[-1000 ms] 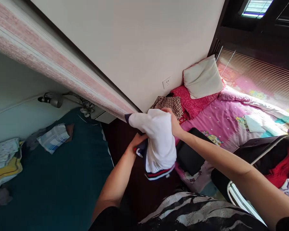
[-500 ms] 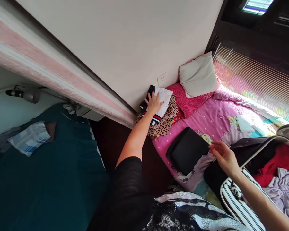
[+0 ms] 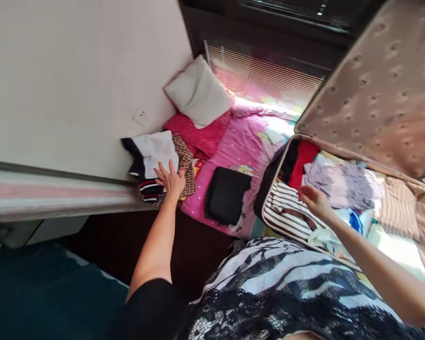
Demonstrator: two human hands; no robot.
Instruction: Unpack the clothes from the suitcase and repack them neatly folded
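Observation:
My left hand [image 3: 170, 178] lies flat with fingers spread on a folded white garment with navy and red trim [image 3: 152, 150]. That garment rests on a brown patterned cloth [image 3: 184, 161] at the head corner of the pink bed [image 3: 241, 146]. My right hand [image 3: 313, 200] hovers, fingers loosely apart and holding nothing, over the striped edge [image 3: 286, 208] of an open suitcase. Inside the suitcase are a red garment [image 3: 304, 158], a lilac garment [image 3: 343, 184] and other clothes.
A black folded item [image 3: 225, 194] lies on the pink bed between my hands. A white pillow [image 3: 198, 92] leans at the bed's head by the window blinds [image 3: 265, 78]. The suitcase lid [image 3: 378, 89] stands raised at right. A teal bed [image 3: 49, 293] is at lower left.
The white garment went from both hands onto the brown cloth. My left hand stays pressed on it. My right hand let go and moved right over the suitcase. The view swung right.

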